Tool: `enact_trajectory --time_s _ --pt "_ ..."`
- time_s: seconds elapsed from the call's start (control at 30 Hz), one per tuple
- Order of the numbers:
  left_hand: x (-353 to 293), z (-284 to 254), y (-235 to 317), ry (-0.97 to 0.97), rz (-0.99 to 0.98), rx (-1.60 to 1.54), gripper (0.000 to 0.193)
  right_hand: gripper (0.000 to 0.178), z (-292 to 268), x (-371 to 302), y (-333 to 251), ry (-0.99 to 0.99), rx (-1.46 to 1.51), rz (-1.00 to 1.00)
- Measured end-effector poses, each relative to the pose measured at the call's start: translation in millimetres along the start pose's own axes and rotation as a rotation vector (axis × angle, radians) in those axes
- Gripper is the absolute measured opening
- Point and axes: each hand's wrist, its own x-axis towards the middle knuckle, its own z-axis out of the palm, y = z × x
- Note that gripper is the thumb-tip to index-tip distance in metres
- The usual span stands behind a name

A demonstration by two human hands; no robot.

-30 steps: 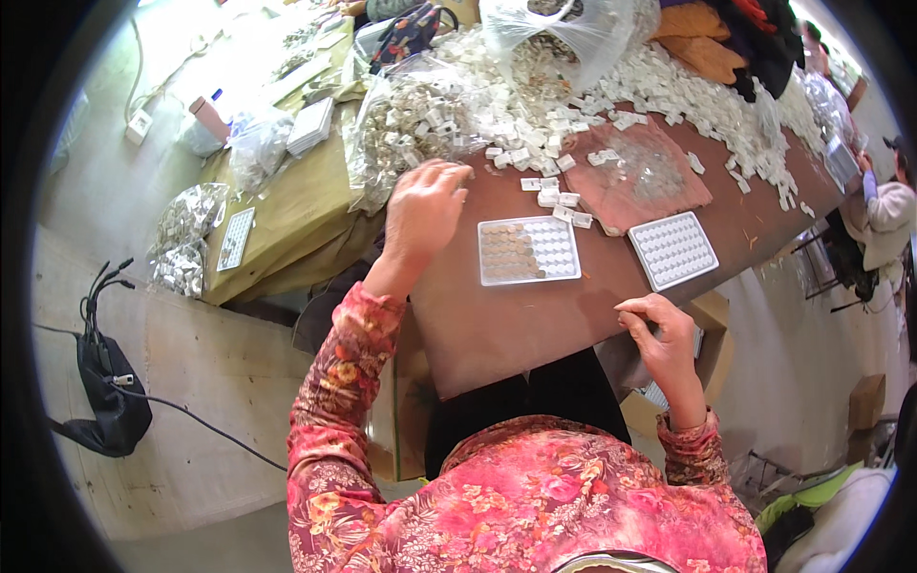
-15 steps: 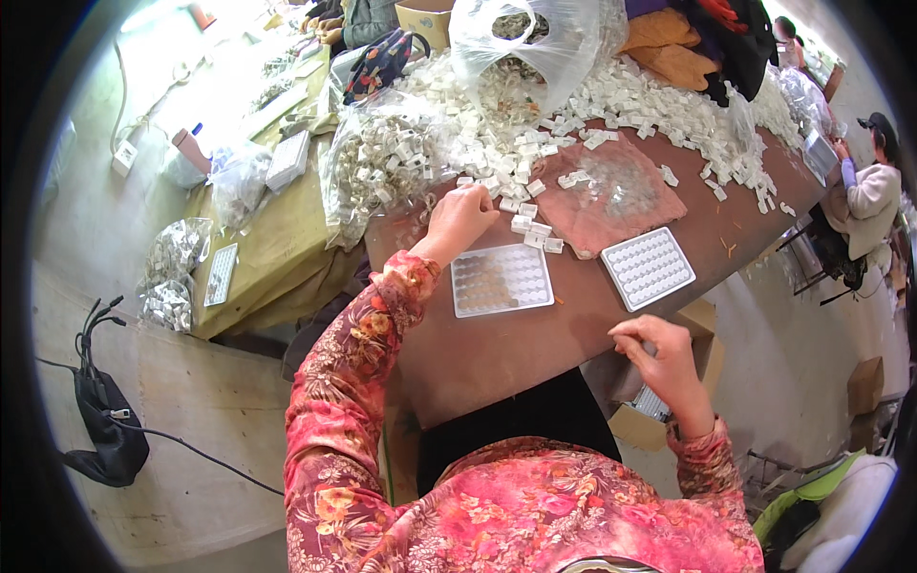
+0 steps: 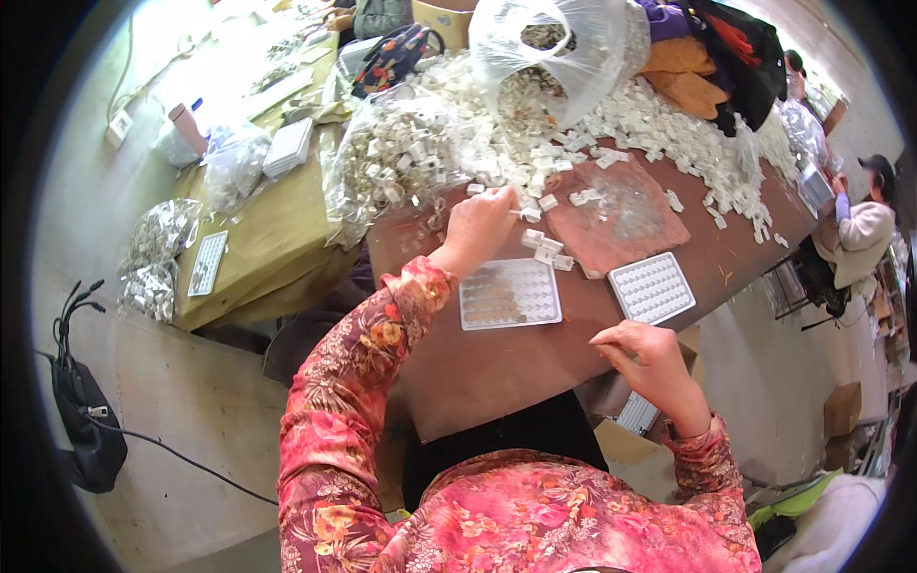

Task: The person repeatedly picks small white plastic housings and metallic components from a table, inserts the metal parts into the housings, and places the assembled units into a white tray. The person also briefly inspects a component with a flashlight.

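The left hand has shifted right to loose white plastic pieces at upper centre, putting them within reach, its fingers curled, any grip unclear, while the right hand hovers, fingertips pinched, contents hidden, lower right of the partly filled white rectangular plastic tray mid-frame.

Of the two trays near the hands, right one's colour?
The right tray is white; best in head view.
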Motion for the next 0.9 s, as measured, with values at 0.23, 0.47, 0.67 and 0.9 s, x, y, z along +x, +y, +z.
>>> enact_trajectory --time_s 0.23,0.47,0.67,0.9 --pt "-108.4 -80.6 25.0 0.315 0.034 -0.379 0.010 0.008 3.5 30.2 -12.3 -0.056 -0.072 -0.109" --pt "-220.4 -90.0 61.5 0.399 -0.641 -1.699 0.011 0.013 27.8 113.2 3.5 -0.135 -0.163 -0.099" --pt "-234.3 -85.1 65.1 0.330 -0.692 -2.118 0.013 0.021 34.2 158.4 26.8 -0.215 -0.222 -0.004" --pt "-189.9 -100.9 -16.2 0.362 -0.681 -1.262 0.024 0.042 70.2 220.2 48.2 -0.250 0.174 0.340"
